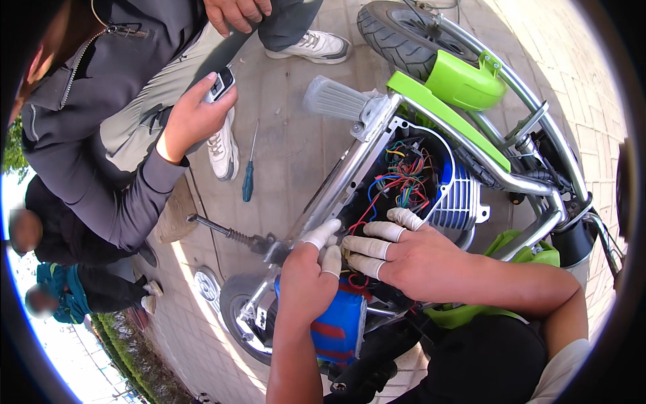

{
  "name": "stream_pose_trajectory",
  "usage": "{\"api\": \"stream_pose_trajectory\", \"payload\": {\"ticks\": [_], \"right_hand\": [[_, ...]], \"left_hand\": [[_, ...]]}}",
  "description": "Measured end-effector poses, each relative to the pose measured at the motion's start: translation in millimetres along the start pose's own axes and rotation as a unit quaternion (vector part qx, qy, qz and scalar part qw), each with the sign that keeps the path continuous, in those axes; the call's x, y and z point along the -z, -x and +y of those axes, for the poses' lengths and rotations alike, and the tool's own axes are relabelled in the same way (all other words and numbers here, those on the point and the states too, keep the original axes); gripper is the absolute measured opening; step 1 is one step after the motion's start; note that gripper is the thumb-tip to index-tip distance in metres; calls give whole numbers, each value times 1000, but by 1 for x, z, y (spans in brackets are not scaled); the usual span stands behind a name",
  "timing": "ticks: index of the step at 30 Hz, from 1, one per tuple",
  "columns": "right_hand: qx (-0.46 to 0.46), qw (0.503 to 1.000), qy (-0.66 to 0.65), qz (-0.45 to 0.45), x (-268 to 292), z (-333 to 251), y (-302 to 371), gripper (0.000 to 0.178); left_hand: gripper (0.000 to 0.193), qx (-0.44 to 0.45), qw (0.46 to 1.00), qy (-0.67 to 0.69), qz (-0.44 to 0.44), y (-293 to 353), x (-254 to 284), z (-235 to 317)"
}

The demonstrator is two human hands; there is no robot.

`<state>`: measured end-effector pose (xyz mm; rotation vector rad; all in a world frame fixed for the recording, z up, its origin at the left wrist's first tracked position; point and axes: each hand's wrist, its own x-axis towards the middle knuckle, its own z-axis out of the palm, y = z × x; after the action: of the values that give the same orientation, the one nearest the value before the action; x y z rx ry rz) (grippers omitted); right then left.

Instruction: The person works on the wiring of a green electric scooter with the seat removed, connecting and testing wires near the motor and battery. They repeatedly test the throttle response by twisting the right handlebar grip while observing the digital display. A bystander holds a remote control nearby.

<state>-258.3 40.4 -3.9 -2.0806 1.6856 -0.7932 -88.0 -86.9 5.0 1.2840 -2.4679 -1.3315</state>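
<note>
1. Nearest the lens, the left hand [306,276], its fingertips taped white, curls loosely against the edge of the open wiring compartment [404,178] of a small green and chrome scooter lying on its side; whether it grips anything is hard to tell.
2. Right hand [410,259], fingers taped and spread flat, rests on the compartment's lower rim beside tangled coloured wires [400,182], holding nothing.
3. Below the left wrist sits a blue cylindrical battery pack with red bands [340,326].
4. On the paving lies a blue-handled screwdriver [249,178], near another person's hand [195,118] clutching a small handset.

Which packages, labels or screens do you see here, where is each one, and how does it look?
Phone: in another person's hand, upper left; small, dark with silvery edge, screen not readable.
Wrapped pack: under the person's left hand, low in the scooter frame; blocky, blue with red bands.
No signs visible.
</note>
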Motion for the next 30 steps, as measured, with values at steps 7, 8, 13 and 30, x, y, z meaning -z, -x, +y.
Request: {"api": "stream_pose_trajectory", "payload": {"ticks": [7, 8, 13, 30], "right_hand": [[-3, 1000, 8, -27, -1, 1, 17, 24], [-1, 1000, 10, -24, -1, 2, 18, 24], [-3, 999, -35, 7, -7, 10, 18, 21], [-16, 996, -92, 15, -11, 11, 20, 17]], "left_hand": [[35, 84, 996, 27, 18, -1, 0, 11], [33, 90, 994, 58, 32, -1, -2, 9], [32, 47, 996, 55, 57, 0, -4, 1], [25, 14, 982, 186, 7, 6, 4, -1]]}}
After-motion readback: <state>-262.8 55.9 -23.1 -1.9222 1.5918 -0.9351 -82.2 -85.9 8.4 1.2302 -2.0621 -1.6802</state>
